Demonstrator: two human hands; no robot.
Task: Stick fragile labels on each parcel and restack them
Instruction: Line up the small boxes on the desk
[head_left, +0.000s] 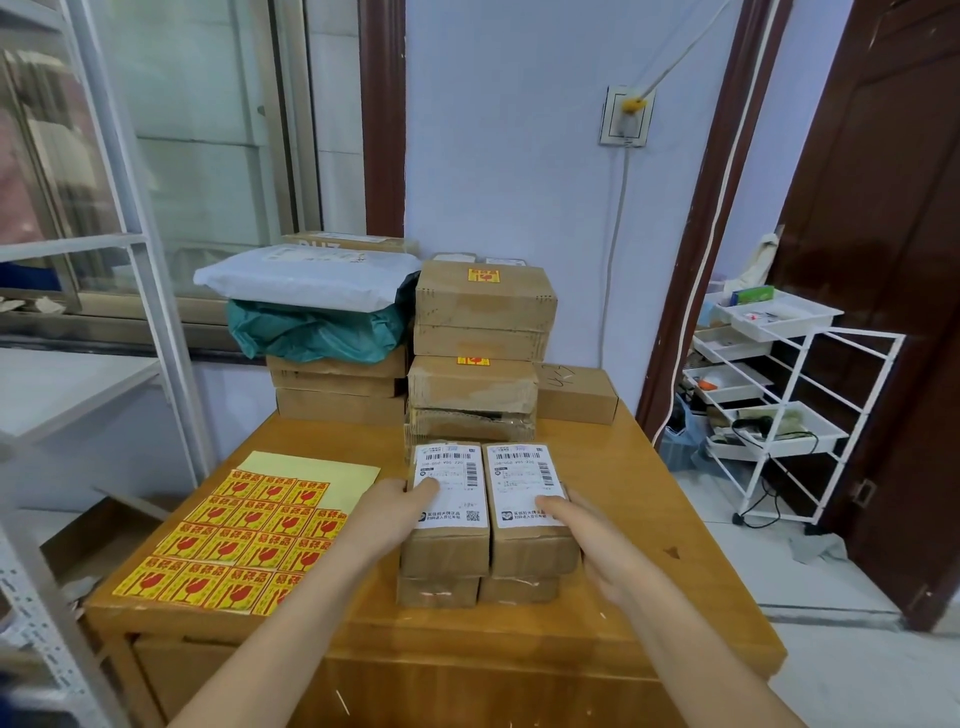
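Two small cardboard parcels with white shipping labels lie side by side on top of two more small boxes at the table's middle front. My left hand (395, 512) grips the left parcel (448, 514), thumb on its label. My right hand (582, 535) grips the right parcel (530, 512) the same way. A sheet of yellow-and-red fragile labels (234, 540) lies flat at the table's left. Behind the small boxes rises a stack of larger cartons (480, 348); two of them carry a fragile sticker on top.
A second pile at the back left holds flat cartons (337, 389), a green bag and a white mailer (306, 278). One carton (576, 392) sits at the back right. A white wire cart (779, 400) stands right of the wooden table (649, 519); a metal shelf is left.
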